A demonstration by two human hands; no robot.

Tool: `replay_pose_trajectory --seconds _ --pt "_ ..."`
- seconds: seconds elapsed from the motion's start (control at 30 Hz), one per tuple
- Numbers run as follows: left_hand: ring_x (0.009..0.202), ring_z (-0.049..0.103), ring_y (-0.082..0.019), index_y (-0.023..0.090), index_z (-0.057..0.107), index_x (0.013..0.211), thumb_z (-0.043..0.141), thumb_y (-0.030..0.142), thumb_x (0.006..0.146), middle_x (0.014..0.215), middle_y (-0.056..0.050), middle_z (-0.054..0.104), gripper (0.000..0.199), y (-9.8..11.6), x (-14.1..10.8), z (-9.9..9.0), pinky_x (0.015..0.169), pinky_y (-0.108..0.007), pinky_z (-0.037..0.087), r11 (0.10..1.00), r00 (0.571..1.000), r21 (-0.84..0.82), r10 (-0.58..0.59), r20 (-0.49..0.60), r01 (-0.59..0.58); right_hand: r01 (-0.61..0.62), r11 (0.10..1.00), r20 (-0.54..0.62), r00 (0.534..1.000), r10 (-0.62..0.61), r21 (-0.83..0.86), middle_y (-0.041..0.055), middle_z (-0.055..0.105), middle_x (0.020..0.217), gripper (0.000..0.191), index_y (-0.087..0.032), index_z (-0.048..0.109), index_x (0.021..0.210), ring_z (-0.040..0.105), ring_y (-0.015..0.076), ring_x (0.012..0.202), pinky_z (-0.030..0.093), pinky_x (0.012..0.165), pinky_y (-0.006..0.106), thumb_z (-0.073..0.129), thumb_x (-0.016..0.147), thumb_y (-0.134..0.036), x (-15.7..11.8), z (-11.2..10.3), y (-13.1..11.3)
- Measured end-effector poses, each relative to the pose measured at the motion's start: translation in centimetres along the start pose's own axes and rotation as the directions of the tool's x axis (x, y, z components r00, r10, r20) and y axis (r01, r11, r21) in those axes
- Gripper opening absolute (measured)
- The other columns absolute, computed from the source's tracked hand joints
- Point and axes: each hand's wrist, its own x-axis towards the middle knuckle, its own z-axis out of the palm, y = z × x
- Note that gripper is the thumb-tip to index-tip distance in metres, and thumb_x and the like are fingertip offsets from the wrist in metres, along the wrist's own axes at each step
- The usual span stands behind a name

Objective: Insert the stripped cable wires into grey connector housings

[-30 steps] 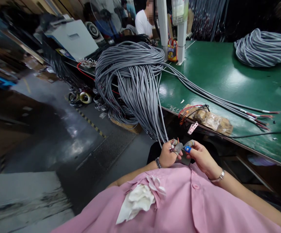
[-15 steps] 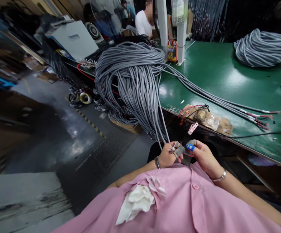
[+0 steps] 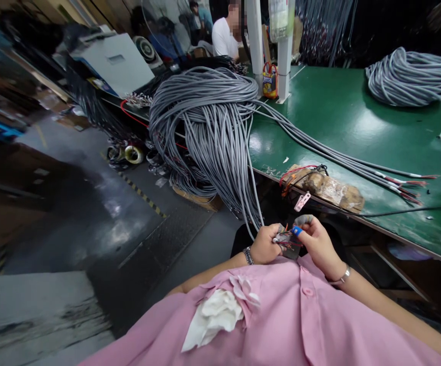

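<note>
Close to my body, my left hand (image 3: 267, 245) is closed around the end of a grey cable (image 3: 257, 211). Thin coloured wires (image 3: 287, 240) fan out from that grip towards the right. My right hand (image 3: 318, 245) pinches at these wires, its thumb and finger wrapped in grey and blue coverings. Which wire sits in the pinch is too small to tell. Behind my hands a large bundle of grey cables (image 3: 216, 127) hangs over the table edge. Several cable ends with bared red wires (image 3: 407, 188) lie on the green table (image 3: 330, 112).
At the table's front edge lies a taped wooden block (image 3: 330, 190) with a pink clip (image 3: 302, 202) beside it. A coil of grey cable (image 3: 411, 79) rests at the back right. White posts (image 3: 285, 61) rise from the table. A person in white (image 3: 223, 35) sits beyond.
My left hand has turned, and its fingers have closed in around the cable end, so the coloured wires show more plainly. My right hand has shifted slightly and stays at the wires.
</note>
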Motion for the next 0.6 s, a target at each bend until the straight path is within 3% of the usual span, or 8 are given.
replay_pose_trajectory --seconds 0.17,0.27,0.33,0.43,0.53,0.6 --pt "0.041 0.050 -0.008 0.015 0.051 0.077 0.056 0.020 0.075 0.057 0.002 0.057 0.007 0.1 0.3 0.0 0.039 -0.017 0.038 0.984 0.988 -0.133 -0.130 -0.078 0.118 -0.023 0.949 0.028 0.999 0.015 0.314 -0.0007 0.053 0.079 0.028 -0.024 0.050 0.092 0.047 0.0115 0.064 0.041 0.061 0.027 0.070 0.071 -0.027 -0.3 0.0 -1.8" --pt "0.036 0.047 -0.007 0.014 0.050 0.076 0.057 0.034 0.080 0.053 0.001 0.055 0.022 0.3 0.4 -0.5 0.035 -0.016 0.033 0.967 0.960 -0.159 -0.225 -0.165 0.199 0.057 0.928 0.000 0.998 -0.061 0.369 -0.0019 0.043 0.070 0.021 -0.025 0.052 0.088 0.040 0.0117 0.061 0.037 0.058 0.026 0.066 0.072 -0.024 -0.5 -1.1 -3.1" --pt "0.037 0.049 -0.007 0.014 0.050 0.075 0.058 0.038 0.080 0.054 0.000 0.056 0.026 0.6 0.2 -0.6 0.037 -0.017 0.034 0.968 0.966 -0.168 -0.212 -0.148 0.187 0.065 0.926 -0.008 0.998 -0.067 0.371 -0.0017 0.040 0.068 0.015 -0.024 0.054 0.084 0.039 0.0118 0.060 0.037 0.058 0.026 0.064 0.074 -0.026 -0.5 -2.0 -2.9" --pt "0.041 0.051 -0.008 0.014 0.051 0.075 0.060 0.034 0.079 0.057 -0.001 0.058 0.023 1.2 -0.1 -0.3 0.039 -0.017 0.038 0.975 0.984 -0.182 -0.145 -0.102 0.125 -0.010 0.963 -0.055 0.998 0.026 0.271 0.0007 0.049 0.073 0.019 -0.023 0.058 0.087 0.043 0.0127 0.062 0.039 0.058 0.027 0.059 0.080 -0.041 -0.1 -2.6 -1.4" --pt "0.043 0.052 -0.008 0.014 0.052 0.077 0.061 0.027 0.076 0.059 -0.001 0.059 0.016 1.6 -0.3 0.4 0.041 -0.017 0.041 0.978 0.989 -0.187 -0.115 -0.088 0.097 -0.133 0.989 0.079 0.989 0.127 0.066 0.0036 0.058 0.080 0.032 -0.020 0.062 0.087 0.049 0.0138 0.066 0.041 0.060 0.028 0.061 0.079 -0.051 0.3 -2.3 -0.3" --pt "0.045 0.052 -0.008 0.014 0.052 0.077 0.061 0.023 0.074 0.059 0.000 0.058 0.013 1.6 -0.3 0.7 0.042 -0.017 0.042 0.980 0.992 -0.182 -0.094 -0.079 0.078 -0.108 0.992 0.156 0.981 0.116 -0.057 0.0026 0.059 0.077 0.031 -0.018 0.062 0.084 0.049 0.0128 0.065 0.038 0.058 0.026 0.067 0.076 -0.048 0.5 -1.9 -0.3"
